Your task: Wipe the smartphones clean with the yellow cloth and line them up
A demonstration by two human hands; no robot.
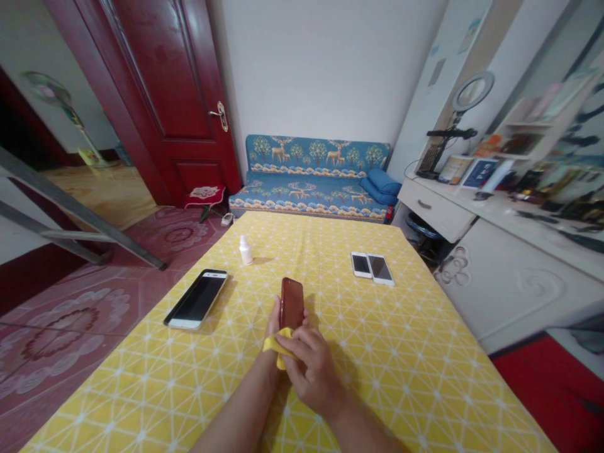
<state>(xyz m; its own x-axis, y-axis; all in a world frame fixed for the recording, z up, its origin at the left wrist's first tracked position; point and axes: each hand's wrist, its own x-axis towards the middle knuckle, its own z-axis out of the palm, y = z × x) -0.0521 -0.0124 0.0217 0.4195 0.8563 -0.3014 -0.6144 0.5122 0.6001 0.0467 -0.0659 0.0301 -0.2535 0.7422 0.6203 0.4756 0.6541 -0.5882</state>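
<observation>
Small room. Blue deer-print sofa (311, 179) at 12 o'clock on the back wall, dark-red wood door (155, 88) at 11, pedestal fan (51, 94) past it at 10, metal ladder (70, 214) low at 9–10. White cabinet (436, 211) at 2, ring light (473, 91) above it, lots of small items on top, too cluttered to list. Red patterned floor tiles (70, 321) on your L.

Desk (415, 377) under yellow lattice-print cloth fills the centre. On it: black-screen smartphone (195, 299) at 10 from your hands, white dropper bottle (245, 250) at 11, two white-framed phones (380, 269) just beside each other at 1.

Your L hand (272, 324) and R hand (311, 371) are together at centre, just above desk, approx. Dark-red phone (291, 304) stands in L hand, long axis approx 12 o'clock, slight tilt, lower end hidden. L fingers (275, 313) clamped on its lower part. R fingers (302, 340) together, curled over yellow cloth (278, 346), which is bunched against phone's lower end. Phone sits at 12 from L hand, 11 from R hand; L hand is nearer.
</observation>
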